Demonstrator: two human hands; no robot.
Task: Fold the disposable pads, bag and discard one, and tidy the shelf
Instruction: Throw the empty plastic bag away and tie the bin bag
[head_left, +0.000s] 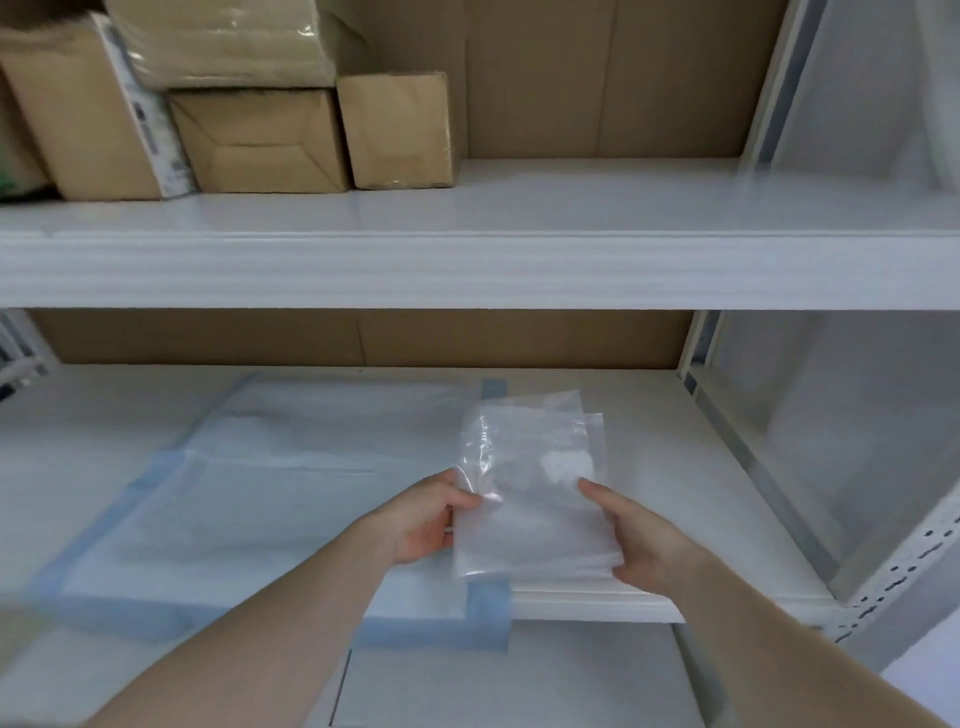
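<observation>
Far to the upper left of the grip, on the upper shelf (571, 208), stand three cardboard boxes: a tall box (88, 114) leaning with a white label strip down its side, a low box (260, 140) beside it with a plastic-wrapped pale bundle (218, 41) lying on top, and a small box (400, 130) just to the right of those. On the lower shelf (649, 441), left of and beneath the hands, a disposable pad (234, 493) lies spread flat, white in the middle with a blue border, its near right corner hanging over the shelf's front edge just below the grip. The left hand (421, 525) reaches in from the lower left and pinches the left edge of a clear plastic bag (530, 483), thumb on the near face and fingers curled behind. The bag is held above the pad's right side, roughly upright and slightly crumpled, its top rising beyond the fingers toward the back of the shelf. Whether anything lies inside it cannot be told. The right hand (644, 540) grips the bag's lower right edge, forefinger stretched up along the near face and the other fingers closed under the bottom corner. Right of the grip, the lower shelf is bare white up to a perforated white upright (893, 577) and a translucent side panel (841, 415).
</observation>
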